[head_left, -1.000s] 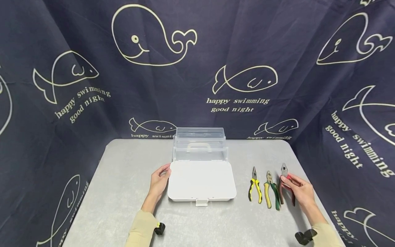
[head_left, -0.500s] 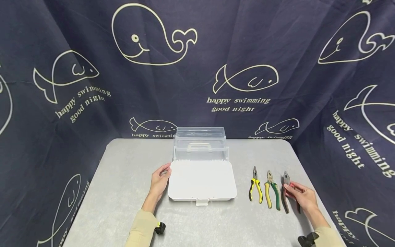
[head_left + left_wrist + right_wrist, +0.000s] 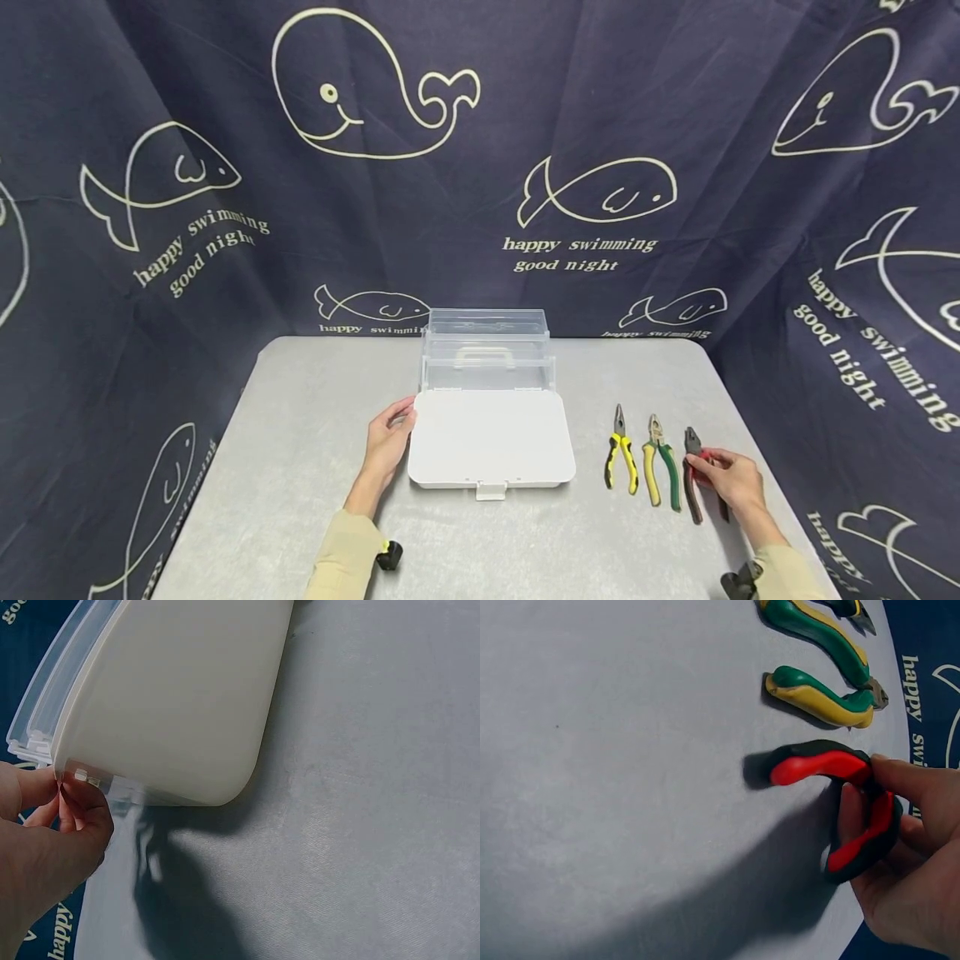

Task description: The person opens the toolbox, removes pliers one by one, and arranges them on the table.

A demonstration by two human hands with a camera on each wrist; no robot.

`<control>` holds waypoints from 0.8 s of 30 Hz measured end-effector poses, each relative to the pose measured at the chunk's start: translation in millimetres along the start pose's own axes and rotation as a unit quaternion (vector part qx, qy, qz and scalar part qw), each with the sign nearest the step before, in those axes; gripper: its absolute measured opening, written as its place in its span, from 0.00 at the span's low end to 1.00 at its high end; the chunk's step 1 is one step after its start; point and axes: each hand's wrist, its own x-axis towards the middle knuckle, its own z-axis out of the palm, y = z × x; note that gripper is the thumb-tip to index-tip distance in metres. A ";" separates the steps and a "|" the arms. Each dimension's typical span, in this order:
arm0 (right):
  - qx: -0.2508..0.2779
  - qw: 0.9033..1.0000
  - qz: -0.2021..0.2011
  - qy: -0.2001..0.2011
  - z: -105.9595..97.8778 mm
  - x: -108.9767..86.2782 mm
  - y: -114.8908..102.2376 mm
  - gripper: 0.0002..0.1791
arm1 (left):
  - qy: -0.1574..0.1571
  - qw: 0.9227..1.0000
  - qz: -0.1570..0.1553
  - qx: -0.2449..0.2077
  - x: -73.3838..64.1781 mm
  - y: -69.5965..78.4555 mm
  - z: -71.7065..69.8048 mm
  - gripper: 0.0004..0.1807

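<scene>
At the right of the table, my right hand (image 3: 733,479) grips a pair of red-and-black pliers (image 3: 817,766) near the pivot, thumb on one side and fingers on the other. Their handles are spread and the jaws point away from me. My left hand (image 3: 388,442) pinches the left rim of a white toolbox lid (image 3: 491,437), thumb on one face and fingers on the other, as the left wrist view (image 3: 64,787) shows. Behind the lid stands the clear plastic part of the box (image 3: 487,350).
Green-and-yellow pliers (image 3: 671,479) lie just left of the red pair. Farther left are yellow-and-black long-nose pliers (image 3: 630,467). All rest on a grey table (image 3: 525,550), with a dark blue fish-print cloth (image 3: 375,225) hanging round its back and sides.
My right hand has lowered the red-and-black pliers toward the near side of the table, beside the green-and-yellow pair. My left hand and the box have stayed in place.
</scene>
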 end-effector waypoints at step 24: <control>-0.048 0.990 -0.050 0.119 1.3 -4.1 -20.8 0.13 | 0.029 0.999 -0.014 0.017 17.6 -14.8 -13.1 0.16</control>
